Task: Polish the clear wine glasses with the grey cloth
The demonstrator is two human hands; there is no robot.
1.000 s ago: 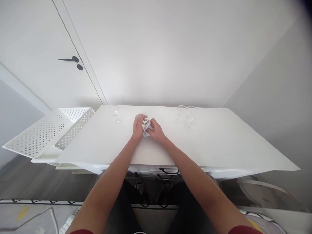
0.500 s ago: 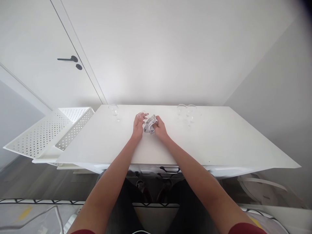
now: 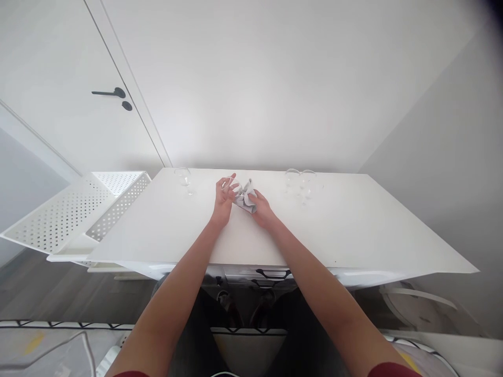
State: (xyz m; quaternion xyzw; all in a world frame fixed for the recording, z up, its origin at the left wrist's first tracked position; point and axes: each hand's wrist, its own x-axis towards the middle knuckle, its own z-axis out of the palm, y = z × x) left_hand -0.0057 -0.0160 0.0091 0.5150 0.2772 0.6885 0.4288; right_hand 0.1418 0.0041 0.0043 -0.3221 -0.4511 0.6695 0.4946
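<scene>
Above the middle of a white cabinet top (image 3: 157, 230), my left hand (image 3: 223, 200) is closed around a clear wine glass (image 3: 236, 186), its fingers curled about the bowl. My right hand (image 3: 260, 206) grips a crumpled light grey cloth (image 3: 247, 202) just to the right of the glass. The cloth meets the glass between the two hands; the stem is hard to make out behind it. Another clear wine glass (image 3: 184, 178) stands to the left. Two more, a wine glass (image 3: 291, 179) and a second wine glass (image 3: 307, 181), are close together on the right.
Left of the cabinet is a white perforated rack (image 3: 63, 214). A white door with a black handle (image 3: 113, 92) is at the back left. Drawers with a black pull (image 3: 273, 274) face me, and a round light-coloured object (image 3: 416, 303) is on the floor at right.
The cloth has been turned and spread differently in my right hand, which shifted slightly right. My left hand's fingers have changed their hold and the glass is tilted differently.
</scene>
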